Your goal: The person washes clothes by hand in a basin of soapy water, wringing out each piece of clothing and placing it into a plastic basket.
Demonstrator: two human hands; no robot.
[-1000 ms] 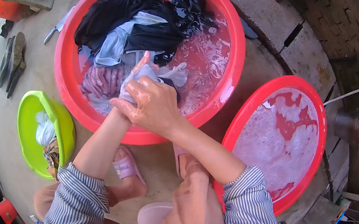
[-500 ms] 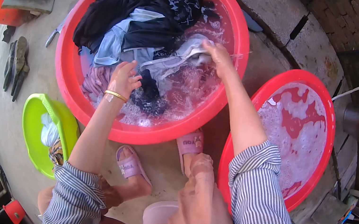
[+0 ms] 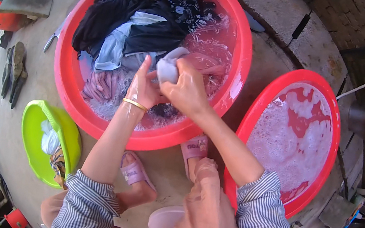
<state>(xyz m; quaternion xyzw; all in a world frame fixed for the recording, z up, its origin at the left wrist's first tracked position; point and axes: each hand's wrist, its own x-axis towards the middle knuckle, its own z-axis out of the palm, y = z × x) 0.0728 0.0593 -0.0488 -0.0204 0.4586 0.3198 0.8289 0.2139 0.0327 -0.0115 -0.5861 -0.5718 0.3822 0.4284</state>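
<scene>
Above the soapy water of a large red basin [image 3: 238, 82], my right hand [image 3: 190, 88] grips a bunched, wet, light grey cloth [image 3: 169, 67]. Just left of it, my left hand [image 3: 142, 86], with a gold bangle at the wrist, has its fingers apart and thumb up. Its fingertips come close to the right hand; whether they touch is hard to see. Wet black clothes [image 3: 155, 33] fill the basin's far left, with a pale blue garment [image 3: 113, 48] among them. A pinkish striped cloth [image 3: 100, 84] lies by the near left wall. A dark cloth under my hands is partly hidden.
A second red basin [image 3: 331, 150] of foamy water stands at the right. On the left, a lime green basin [image 3: 28, 138] holds a white cloth [image 3: 49, 138] and a patterned one. Dark shoes [image 3: 16, 67] lie beyond it. My feet wear pink slippers [image 3: 136, 168] below the large basin.
My right hand has moved left and toward me from the basin's right side, gathering the spread grey cloth into a bunch. The left hand has shifted right, close beside it.
</scene>
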